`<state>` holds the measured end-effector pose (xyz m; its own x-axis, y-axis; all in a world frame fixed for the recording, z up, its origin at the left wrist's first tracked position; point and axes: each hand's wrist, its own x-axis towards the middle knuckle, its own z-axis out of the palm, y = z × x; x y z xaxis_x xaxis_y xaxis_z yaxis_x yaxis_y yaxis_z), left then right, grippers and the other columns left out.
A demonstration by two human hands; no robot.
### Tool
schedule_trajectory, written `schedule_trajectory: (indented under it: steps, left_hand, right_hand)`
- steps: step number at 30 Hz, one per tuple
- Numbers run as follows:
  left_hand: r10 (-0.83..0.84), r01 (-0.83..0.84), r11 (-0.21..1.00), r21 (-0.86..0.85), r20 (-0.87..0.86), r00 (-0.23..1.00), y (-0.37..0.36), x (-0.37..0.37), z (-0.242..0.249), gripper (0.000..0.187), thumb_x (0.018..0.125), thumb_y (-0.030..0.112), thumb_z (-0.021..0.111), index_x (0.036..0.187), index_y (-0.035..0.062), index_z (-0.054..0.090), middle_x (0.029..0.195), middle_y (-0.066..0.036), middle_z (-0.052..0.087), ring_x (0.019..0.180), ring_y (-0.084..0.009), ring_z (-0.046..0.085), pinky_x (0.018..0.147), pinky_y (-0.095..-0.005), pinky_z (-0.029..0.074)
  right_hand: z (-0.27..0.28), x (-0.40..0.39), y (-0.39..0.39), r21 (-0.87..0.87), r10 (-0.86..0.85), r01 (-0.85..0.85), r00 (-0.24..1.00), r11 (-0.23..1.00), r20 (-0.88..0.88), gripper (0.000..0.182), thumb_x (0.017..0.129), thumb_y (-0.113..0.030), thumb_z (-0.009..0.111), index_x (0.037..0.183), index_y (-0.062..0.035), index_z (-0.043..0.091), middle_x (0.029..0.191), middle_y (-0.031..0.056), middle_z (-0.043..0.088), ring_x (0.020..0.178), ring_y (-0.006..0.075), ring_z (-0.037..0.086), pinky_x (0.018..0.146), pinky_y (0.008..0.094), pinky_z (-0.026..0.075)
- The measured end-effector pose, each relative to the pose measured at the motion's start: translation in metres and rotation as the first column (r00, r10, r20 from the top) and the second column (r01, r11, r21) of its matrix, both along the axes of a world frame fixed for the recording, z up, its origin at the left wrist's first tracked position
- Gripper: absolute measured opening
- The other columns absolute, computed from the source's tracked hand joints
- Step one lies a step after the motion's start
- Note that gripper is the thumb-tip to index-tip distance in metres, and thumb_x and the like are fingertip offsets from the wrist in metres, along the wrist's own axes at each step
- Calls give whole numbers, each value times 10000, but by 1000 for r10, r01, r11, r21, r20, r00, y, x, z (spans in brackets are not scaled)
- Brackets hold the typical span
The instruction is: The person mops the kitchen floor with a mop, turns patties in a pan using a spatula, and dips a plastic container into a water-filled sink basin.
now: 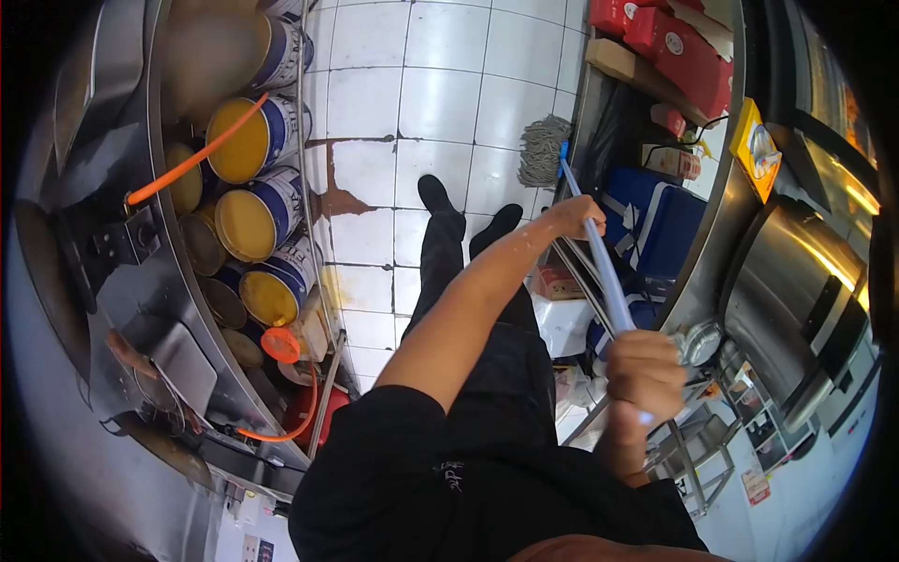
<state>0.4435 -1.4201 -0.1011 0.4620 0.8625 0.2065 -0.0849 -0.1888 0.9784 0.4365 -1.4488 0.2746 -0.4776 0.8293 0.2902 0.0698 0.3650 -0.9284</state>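
Note:
A mop with a grey string head (543, 153) and a pale blue handle (607, 273) slants across my right side. Its strings lie on the white tiled floor (445, 47), against the foot of the right-hand shelving. My left hand (581, 217) reaches across my body and is wrapped round the lower part of the handle. Closer to me, my right hand (646, 373) grips the handle near its top end, which pokes out just below the fist.
Several blue-labelled tins with yellow lids (245, 225) fill the low shelf on the left, under a steel counter. An orange hose (198, 157) hangs there. Blue boxes (670, 220) and red cartons (679, 42) sit on the right. Patches of tile are broken.

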Motion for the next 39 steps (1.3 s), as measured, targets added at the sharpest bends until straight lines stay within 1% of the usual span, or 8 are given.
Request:
schedule_trajectory:
  steps: [2,9,15,20,23,28,33,39]
  left_hand:
    - [-21,21,1000,-23,-31,999,8,-4,31,170,721,154,675,589,74,603,598,-144,605,601,-340,616,586,-406,475]
    - [180,-173,984,52,-215,960,-11,-80,19,103,671,229,733,672,143,676,660,-75,673,621,-300,659,613,-414,531]
    - [259,-257,963,83,-556,790,-78,-253,-49,51,637,201,729,672,177,702,649,-67,674,611,-284,669,609,-389,543]
    - [200,-203,976,81,-706,679,-153,-375,-81,163,685,196,700,577,112,611,586,-114,631,553,-307,638,568,-400,515]
    - [124,-250,966,-65,-734,668,-147,-356,-35,197,725,188,676,566,102,598,570,-129,617,536,-325,622,561,-413,510]
    - [320,-262,947,186,-607,727,-141,-250,-39,195,679,164,661,541,103,539,545,-112,586,513,-319,601,513,-396,479]
    - [295,-279,955,102,-199,935,-129,-85,16,228,690,182,628,550,60,496,517,-108,515,466,-301,531,470,-393,431]
    - [270,-268,961,73,-13,963,-133,51,3,190,672,110,635,548,72,496,512,-113,509,456,-304,547,459,-396,429]
  right_hand:
    - [18,20,11,-11,-10,9,996,1000,-93,479,859,-306,544,484,-82,345,399,-6,353,298,133,329,330,263,264]
    - [19,76,10,-130,-101,54,918,990,-384,436,852,-252,523,498,-172,283,367,-45,328,285,82,290,340,238,270]
    - [-80,-3,-23,-322,-247,81,819,943,-518,391,828,-226,547,512,-174,321,427,-17,375,351,122,365,355,287,299]
    - [-137,-71,-82,-287,-14,-182,823,940,-568,369,857,-163,464,509,-104,357,457,32,396,372,186,380,427,341,336]
    - [-126,-64,-96,-317,-102,-75,855,946,-508,362,861,-133,462,518,-82,360,470,43,407,388,192,395,450,341,353]
    - [-52,8,-80,-299,-40,-78,929,951,-368,328,830,-104,460,515,-57,382,474,50,414,406,196,410,454,334,352]
    - [45,67,-86,-190,15,-37,993,981,-113,281,774,-83,464,503,-43,398,466,62,412,399,194,415,431,320,337]
    - [47,84,-108,-145,-59,59,998,988,1,185,666,-38,545,528,-30,421,498,59,387,398,226,393,426,324,301]
